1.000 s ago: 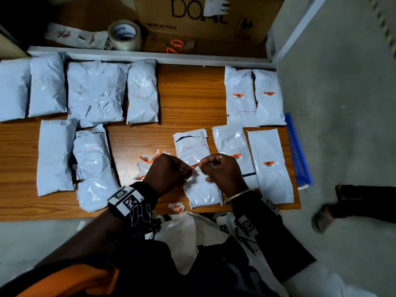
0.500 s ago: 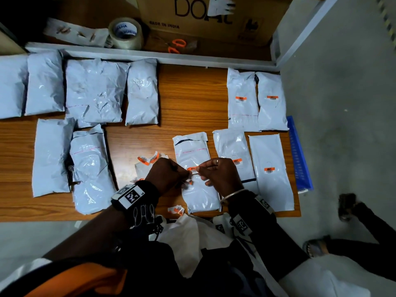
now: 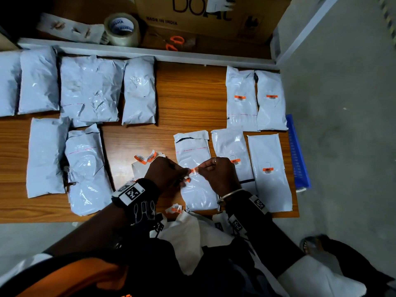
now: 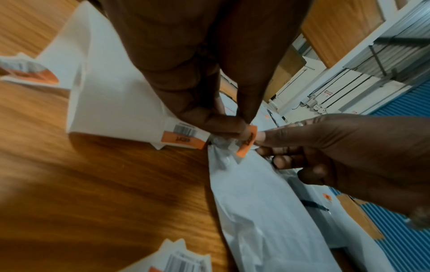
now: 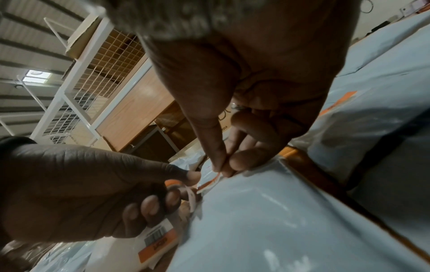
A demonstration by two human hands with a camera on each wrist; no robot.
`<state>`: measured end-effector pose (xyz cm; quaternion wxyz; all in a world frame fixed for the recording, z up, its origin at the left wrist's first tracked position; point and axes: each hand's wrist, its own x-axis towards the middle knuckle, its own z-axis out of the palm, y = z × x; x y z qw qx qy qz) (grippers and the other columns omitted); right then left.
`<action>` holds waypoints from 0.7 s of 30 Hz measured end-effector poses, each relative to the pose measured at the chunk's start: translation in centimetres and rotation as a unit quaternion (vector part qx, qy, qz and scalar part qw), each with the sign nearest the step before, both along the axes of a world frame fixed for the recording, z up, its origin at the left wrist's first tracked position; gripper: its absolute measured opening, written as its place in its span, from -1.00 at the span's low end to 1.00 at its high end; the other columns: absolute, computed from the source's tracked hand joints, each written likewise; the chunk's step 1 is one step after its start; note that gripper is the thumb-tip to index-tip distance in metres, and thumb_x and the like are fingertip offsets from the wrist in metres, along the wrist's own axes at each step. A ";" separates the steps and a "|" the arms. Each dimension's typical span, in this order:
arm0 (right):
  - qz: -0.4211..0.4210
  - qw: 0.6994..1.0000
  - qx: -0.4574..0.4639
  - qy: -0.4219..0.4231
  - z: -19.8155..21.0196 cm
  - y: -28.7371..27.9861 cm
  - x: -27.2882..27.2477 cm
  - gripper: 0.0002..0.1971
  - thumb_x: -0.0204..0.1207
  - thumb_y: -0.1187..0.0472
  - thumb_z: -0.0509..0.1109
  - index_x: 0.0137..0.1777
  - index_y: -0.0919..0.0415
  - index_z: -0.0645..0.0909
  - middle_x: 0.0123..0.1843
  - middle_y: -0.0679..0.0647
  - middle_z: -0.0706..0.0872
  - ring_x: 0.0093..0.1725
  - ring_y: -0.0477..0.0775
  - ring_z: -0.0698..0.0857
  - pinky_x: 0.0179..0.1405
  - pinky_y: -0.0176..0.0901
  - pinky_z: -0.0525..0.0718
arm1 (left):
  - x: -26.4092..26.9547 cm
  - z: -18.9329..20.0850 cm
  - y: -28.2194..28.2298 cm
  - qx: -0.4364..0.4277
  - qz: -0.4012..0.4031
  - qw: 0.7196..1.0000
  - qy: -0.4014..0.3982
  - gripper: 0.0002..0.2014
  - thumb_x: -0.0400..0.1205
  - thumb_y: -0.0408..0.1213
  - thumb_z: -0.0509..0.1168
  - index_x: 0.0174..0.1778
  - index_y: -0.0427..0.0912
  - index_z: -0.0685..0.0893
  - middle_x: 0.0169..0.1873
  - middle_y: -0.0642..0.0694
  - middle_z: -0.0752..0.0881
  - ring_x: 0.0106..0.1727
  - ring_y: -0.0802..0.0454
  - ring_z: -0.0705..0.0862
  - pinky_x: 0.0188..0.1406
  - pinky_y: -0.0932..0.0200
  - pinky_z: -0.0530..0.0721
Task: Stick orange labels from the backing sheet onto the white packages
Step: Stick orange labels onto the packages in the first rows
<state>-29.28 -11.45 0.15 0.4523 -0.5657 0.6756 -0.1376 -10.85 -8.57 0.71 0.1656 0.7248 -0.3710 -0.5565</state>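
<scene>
Over an unlabelled white package [image 3: 198, 194] at the table's near middle, my left hand [image 3: 182, 173] and right hand [image 3: 205, 169] pinch one small orange label [image 3: 194, 170] between them. In the left wrist view the label [image 4: 247, 142] hangs just above the package [image 4: 256, 202], with my left fingertips on its upper end. In the right wrist view my right thumb and forefinger pinch its other end [image 5: 218, 174]. The backing sheet [image 3: 139, 168] lies under my left hand, which also grips it with curled fingers [image 5: 149, 204]. More labels [image 3: 145, 157] remain on the sheet.
Several unlabelled packages [image 3: 90, 91] lie at the left, and labelled ones [image 3: 241, 99] at the right. A blue tray [image 3: 297, 151] juts past the right edge. Tape roll [image 3: 122, 28], orange scissors [image 3: 174, 42] and a cardboard box [image 3: 203, 16] sit behind. A label scrap [image 3: 176, 209] lies at the front edge.
Both hands have kept hold of the label and brought it slightly lower over the package. A person's foot on the floor at the right has shifted.
</scene>
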 end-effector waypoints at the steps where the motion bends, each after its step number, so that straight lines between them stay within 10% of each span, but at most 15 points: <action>1: 0.000 1.000 -0.001 0.000 0.0 0.0 0.0 -0.92 0.41 0.16 0.66 -0.22 0.14 0.84 -0.32 -0.06 0.85 -0.26 -0.14 0.82 -0.08 -0.09 0.83 | 0.0 0.0 0.0 0.000 -0.001 1.000 0.003 -0.75 0.57 -0.14 0.57 -0.27 -0.28 0.90 -0.55 -0.05 0.80 -0.59 0.22 0.68 -0.55 0.42 0.55; 21: 0.022 0.999 -0.031 0.037 -0.9 0.1 0.5 -0.83 0.40 0.20 0.52 -0.37 0.08 0.62 -0.46 -0.13 0.67 -0.40 -0.17 0.68 -0.27 -0.17 0.68 | -0.3 -1.0 -0.9 0.004 -0.051 0.998 -0.046 -0.76 0.49 -0.06 0.63 -0.33 -0.17 0.90 -0.48 -0.03 0.83 -0.50 0.24 0.72 -0.38 0.35 0.64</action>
